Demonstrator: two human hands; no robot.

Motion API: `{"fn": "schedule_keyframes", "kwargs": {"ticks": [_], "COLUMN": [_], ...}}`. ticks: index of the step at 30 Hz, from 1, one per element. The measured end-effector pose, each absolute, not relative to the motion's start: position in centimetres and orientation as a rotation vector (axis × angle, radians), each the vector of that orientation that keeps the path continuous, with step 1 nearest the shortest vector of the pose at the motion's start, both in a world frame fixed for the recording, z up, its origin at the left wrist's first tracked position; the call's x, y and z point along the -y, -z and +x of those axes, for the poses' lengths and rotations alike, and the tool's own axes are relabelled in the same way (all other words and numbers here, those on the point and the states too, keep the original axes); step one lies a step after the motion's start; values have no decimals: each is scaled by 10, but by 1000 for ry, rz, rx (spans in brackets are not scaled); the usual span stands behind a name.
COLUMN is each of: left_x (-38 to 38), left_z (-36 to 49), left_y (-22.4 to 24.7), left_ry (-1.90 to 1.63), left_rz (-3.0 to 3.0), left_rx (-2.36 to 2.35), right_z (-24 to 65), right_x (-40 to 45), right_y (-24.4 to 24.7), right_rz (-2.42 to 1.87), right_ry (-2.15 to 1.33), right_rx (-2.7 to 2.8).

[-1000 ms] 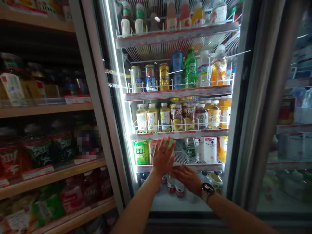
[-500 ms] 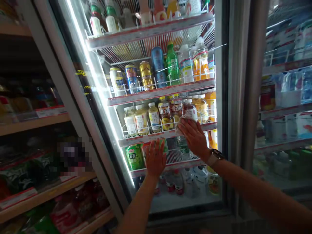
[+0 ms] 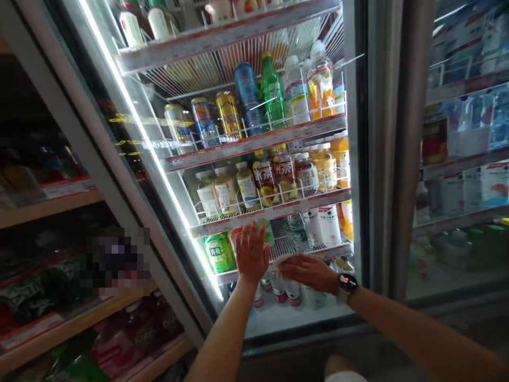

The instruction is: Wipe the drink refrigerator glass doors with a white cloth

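My left hand [image 3: 252, 253] rests flat with its fingers spread on the glass door [image 3: 302, 329] of a lit drinks fridge, in front of the lower shelf. Nothing is in it. Lower and to the right, my right hand [image 3: 308, 271] presses a pale cloth [image 3: 281, 260] against the glass. Most of the cloth is hidden under the fingers, which point left. A watch [image 3: 347, 284] is on my right wrist. Behind the glass near my hands are a green pouch [image 3: 219, 252] and a clear water bottle [image 3: 299, 232].
Bottled teas [image 3: 265, 178] and cans [image 3: 228, 116] line the fridge shelves. A metal door frame [image 3: 405, 159] runs up the right side, with another stocked fridge beyond it. Wooden shelves [image 3: 51, 209] with packaged goods stand at the left.
My right hand has moved down and slightly left with the cloth, turning its fingers leftward. My left hand stays on the glass. The view has shifted and tilted slightly.
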State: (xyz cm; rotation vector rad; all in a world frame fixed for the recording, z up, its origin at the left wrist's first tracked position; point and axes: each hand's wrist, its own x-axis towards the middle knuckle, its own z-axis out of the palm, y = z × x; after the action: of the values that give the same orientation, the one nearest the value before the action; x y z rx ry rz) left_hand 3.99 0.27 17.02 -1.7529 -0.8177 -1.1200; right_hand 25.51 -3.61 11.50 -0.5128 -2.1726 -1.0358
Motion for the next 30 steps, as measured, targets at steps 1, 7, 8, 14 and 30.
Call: {"fn": "schedule_keyframes", "kwargs": {"ticks": [1,7,8,14,30], "left_x": [-3,-3,-3,-3,-1], "left_z": [40,39,39,35,34], "left_y": [-170,-168,-168,-165,-168], "left_ry": [1120,1127,1128,1101,1099], "left_rz": [-1760,-1777,-1780,-1861,-1845], "left_rx": [818,804,812,801,790], "right_z": [257,256,253,236,314], "right_x": [34,25,25,27,29], "right_y": [-136,-236,-235,-149,-205], "right_rz": [-525,-809,-820,-735,-735], "right_ry": [1053,1053,1045,959,1143], "right_rx": [2151,1813,1787,2032,2058]}}
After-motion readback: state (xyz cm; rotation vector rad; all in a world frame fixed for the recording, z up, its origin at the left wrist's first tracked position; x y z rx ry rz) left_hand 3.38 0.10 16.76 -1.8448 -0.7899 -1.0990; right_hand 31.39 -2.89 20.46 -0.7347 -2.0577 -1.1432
